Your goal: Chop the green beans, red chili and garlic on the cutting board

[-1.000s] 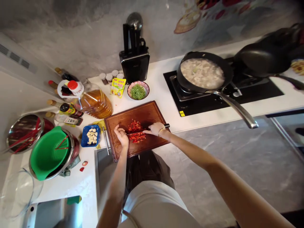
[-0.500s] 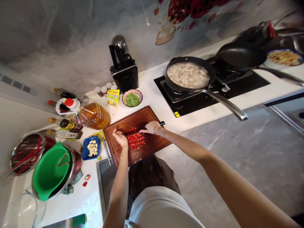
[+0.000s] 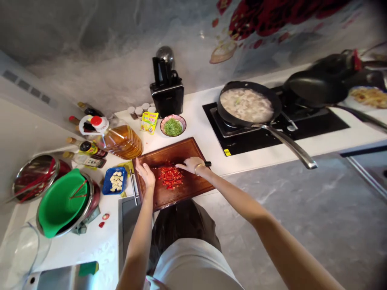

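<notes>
Chopped red chillies (image 3: 171,176) lie in a heap on the brown wooden cutting board (image 3: 163,197). My right hand (image 3: 193,165) is closed around a knife (image 3: 207,164) at the right side of the heap. Its black handle end sticks out past my wrist, and the blade can hardly be made out among the chillies. Over the left part of the board, my left hand (image 3: 145,174) is open with its fingers stretched out. It sits apart from the heap and holds nothing.
A pan (image 3: 248,102) of bubbling food stands on the hob, its handle (image 3: 290,147) jutting over the counter's front edge. Left of the board are a blue tray (image 3: 105,186) of garlic cloves, an oil jug (image 3: 123,141) and a green colander (image 3: 60,205). A bowl (image 3: 173,133) of sliced greens stands behind.
My left hand has moved left, away from the chillies, and its fingers have straightened. My right hand keeps the knife at the heap. The whole view has shifted slightly.
</notes>
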The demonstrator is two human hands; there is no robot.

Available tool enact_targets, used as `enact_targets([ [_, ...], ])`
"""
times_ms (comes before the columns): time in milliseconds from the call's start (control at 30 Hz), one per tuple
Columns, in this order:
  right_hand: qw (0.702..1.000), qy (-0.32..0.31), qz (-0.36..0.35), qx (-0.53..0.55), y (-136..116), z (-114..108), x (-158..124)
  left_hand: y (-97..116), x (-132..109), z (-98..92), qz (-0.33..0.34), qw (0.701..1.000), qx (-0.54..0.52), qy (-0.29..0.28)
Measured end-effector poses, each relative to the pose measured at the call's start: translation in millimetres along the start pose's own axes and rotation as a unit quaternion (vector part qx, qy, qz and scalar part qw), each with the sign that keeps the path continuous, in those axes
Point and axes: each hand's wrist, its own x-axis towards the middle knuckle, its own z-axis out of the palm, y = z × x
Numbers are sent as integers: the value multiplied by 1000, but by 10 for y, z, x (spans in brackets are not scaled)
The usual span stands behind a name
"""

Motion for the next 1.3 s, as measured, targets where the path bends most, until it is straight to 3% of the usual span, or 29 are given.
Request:
enact_targets([
  [67,999,-31,-3,15,9,50,-115,100,-227,-230,88,991,88,-42],
  [133,990,-76,38,115,4,141,-260,180,-538,-381,171,961,165,-145],
  [167,971,-103,75,200,1,197,-343,211,-699,-416,203,939,190,-202],
  [233,901,-154,144,378,-3,310,-511,254,-977,-420,239,899,224,-292],
  [300,833,-181,182,491,-1,413,-650,276,-1150,-377,244,876,247,-334],
  [367,790,-188,208,545,7,501,-739,285,-1211,-332,242,870,256,-346],
  [433,766,-195,226,569,20,576,-784,289,-1196,-303,256,863,247,-358],
  [567,751,-209,243,577,48,656,-831,281,-1096,-273,300,839,223,-396],
  [800,762,-257,273,527,124,490,-946,175,-879,-169,304,844,227,-380],
  [1000,802,-251,290,458,178,231,-1113,33,-744,-16,259,869,242,-346],
  [1067,835,-228,280,415,188,174,-1200,-35,-713,12,216,883,260,-327],
  [1200,962,-80,185,186,203,183,-1377,-87,-620,-87,135,901,265,-317],
  [1233,982,-33,145,113,198,212,-1414,-55,-593,-148,121,906,259,-312],
  [1300,997,31,77,-3,164,293,-1469,80,-556,-292,111,917,245,-294],
])
